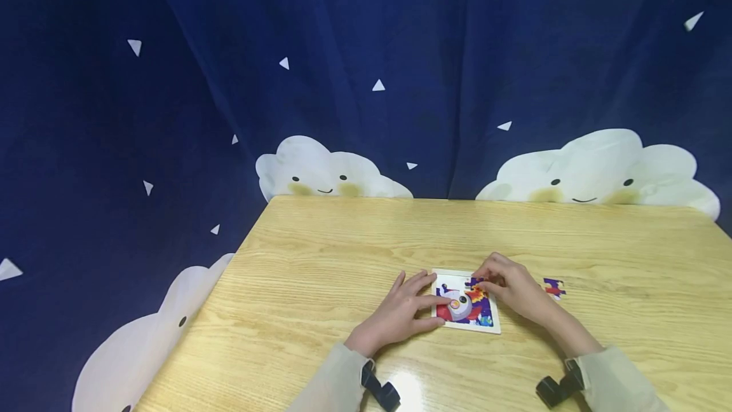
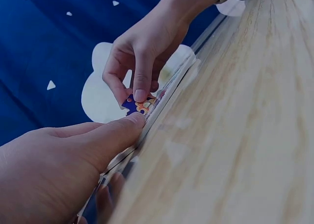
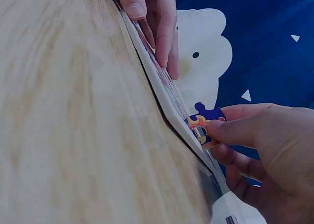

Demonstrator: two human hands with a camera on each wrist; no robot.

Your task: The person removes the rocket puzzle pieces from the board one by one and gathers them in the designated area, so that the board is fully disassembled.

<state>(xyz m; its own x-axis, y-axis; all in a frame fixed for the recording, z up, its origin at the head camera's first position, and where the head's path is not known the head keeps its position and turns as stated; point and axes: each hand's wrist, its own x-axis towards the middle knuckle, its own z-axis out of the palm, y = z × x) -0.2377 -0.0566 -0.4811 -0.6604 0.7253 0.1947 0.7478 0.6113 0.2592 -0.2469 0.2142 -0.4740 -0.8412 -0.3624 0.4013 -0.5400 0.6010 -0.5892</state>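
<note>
A small jigsaw puzzle in a white-rimmed tray (image 1: 471,329) lies flat on the table. Its picture has a round, pale, penguin-like face (image 1: 459,311) on red and purple. My left hand (image 1: 396,314) rests at the tray's left side, fingers spread, one reaching over the picture. From the other side, my right hand (image 1: 517,292) pinches a purple and orange jigsaw piece (image 3: 207,114) between thumb and fingers. That piece stands tilted at the tray's upper right part. A white gap shows in the upper part of the picture.
Another jigsaw piece (image 1: 553,287), purple and red, lies on the wooden table (image 1: 320,253) right of the tray, beyond my right hand. Behind the table hangs a dark blue curtain (image 1: 343,30) with white triangles and smiling clouds. Each wrist wears a black strap.
</note>
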